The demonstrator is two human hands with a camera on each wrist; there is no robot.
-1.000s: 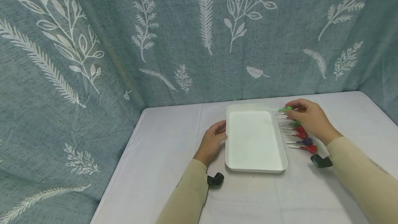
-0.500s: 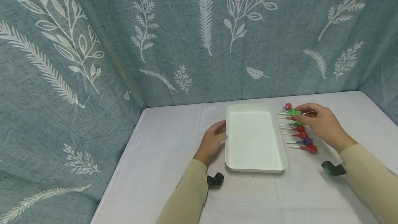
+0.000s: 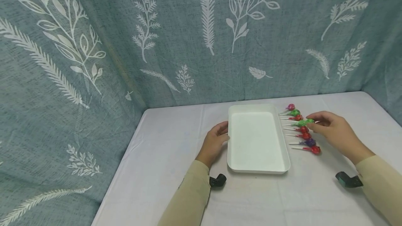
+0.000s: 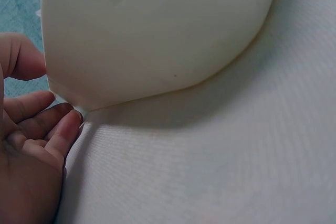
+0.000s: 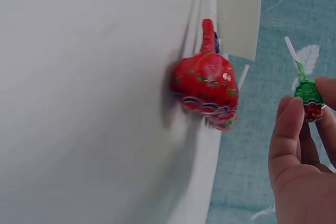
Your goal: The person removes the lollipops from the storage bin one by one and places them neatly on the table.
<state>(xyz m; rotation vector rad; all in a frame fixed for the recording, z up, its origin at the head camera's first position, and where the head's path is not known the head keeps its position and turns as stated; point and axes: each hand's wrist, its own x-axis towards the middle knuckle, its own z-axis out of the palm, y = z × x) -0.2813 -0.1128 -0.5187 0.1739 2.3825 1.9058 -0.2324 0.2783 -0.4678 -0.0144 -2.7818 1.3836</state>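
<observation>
In the head view, my right hand (image 3: 337, 132) pinches a green-wrapped lollipop (image 3: 310, 121) by its candy end, just above another green lollipop (image 3: 300, 123) in a row beside the tray. The right wrist view shows the held lollipop (image 5: 310, 98) between thumb and fingertips, its white stick tilted up. My left hand (image 3: 214, 143) rests against the left side of a white rectangular tray (image 3: 230, 156). Seen from the left wrist, its fingertips (image 4: 67, 124) touch the tray's outer wall (image 4: 157, 40) near the bottom.
Lollipops lie in a column right of the tray, sticks pointing left: pink (image 3: 291, 107), green (image 3: 294, 113), several red ones such as the nearest (image 3: 315, 150), and a purple one (image 3: 311, 143). A patterned blue-green curtain (image 3: 188, 44) stands behind the white-covered table (image 3: 251, 201).
My right hand has moved toward me and to the right along the row, carrying the green lollipop away from the far end. The pink lollipop came into view. My left hand and the tray stay put.
</observation>
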